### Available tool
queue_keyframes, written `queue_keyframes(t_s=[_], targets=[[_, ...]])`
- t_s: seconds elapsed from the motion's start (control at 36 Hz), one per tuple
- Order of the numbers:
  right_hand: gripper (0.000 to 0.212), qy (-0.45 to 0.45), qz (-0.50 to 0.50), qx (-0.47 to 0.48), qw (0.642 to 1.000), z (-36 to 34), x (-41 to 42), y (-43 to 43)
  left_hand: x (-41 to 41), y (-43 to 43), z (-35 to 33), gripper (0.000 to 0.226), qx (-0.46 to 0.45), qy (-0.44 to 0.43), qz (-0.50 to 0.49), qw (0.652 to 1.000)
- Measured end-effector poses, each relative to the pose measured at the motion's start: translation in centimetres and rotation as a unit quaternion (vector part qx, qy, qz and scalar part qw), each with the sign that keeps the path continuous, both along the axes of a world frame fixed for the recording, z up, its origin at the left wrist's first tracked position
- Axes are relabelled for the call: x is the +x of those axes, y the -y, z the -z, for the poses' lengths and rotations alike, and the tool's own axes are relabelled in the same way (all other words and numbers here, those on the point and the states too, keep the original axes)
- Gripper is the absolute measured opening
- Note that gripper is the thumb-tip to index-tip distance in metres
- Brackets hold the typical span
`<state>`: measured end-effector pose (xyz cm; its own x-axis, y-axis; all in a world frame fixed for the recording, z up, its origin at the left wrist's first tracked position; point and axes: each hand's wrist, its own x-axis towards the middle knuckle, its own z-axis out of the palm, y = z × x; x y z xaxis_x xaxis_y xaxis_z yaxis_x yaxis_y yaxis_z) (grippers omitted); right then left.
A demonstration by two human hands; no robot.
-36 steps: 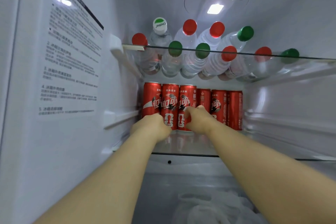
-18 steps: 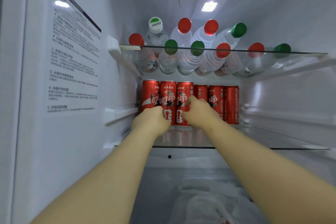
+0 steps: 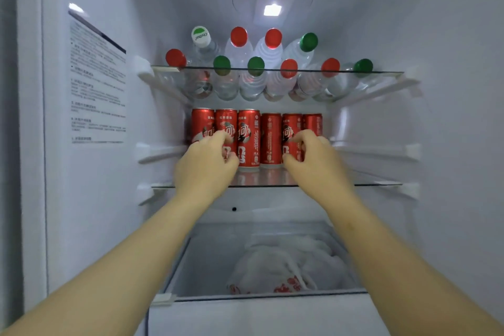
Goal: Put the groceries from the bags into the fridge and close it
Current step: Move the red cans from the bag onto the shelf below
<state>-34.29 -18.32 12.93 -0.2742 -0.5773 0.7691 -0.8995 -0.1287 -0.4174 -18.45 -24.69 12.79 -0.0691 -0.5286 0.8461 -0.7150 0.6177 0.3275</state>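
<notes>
Several red cola cans (image 3: pixel 270 139) stand in a row at the back of the fridge's middle glass shelf (image 3: pixel 362 182). My left hand (image 3: pixel 207 166) reaches in on the left. Its fingers and thumb curl round the second can from the left (image 3: pixel 227 120). My right hand (image 3: pixel 313 163) curls the same way round the fifth can (image 3: pixel 291 123), near the right end of the row. Both cans stand upright on the shelf, and each hand hides the lower part of its can.
Several water bottles (image 3: pixel 253 82) with red and green caps lie on the upper glass shelf (image 3: pixel 387 72). Below the middle shelf, a drawer (image 3: pixel 191 262) holds a white plastic bag (image 3: pixel 278 267). A printed label (image 3: pixel 98 90) is on the left wall. The fridge light (image 3: pixel 272 10) shines at the top.
My right hand has shifted right, from the third can to the fifth. My left hand stays by the left cans. The view has drawn back, so the drawer shows.
</notes>
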Motion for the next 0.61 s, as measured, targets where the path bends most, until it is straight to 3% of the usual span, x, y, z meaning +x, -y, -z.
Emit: queue_keyframes(t_s=[0.19,0.61], targets=[[0.030,0.035,-0.047,-0.013,0.998,3.5,-0.3,-4.1,-0.1,-4.6,3.9,0.031,-0.066,0.029,0.023,0.997],[0.026,0.080,-0.119,0.152,0.978,15.9,-0.3,-7.4,-1.0,-10.0,15.0,0.031,0.101,0.072,0.008,0.992]])
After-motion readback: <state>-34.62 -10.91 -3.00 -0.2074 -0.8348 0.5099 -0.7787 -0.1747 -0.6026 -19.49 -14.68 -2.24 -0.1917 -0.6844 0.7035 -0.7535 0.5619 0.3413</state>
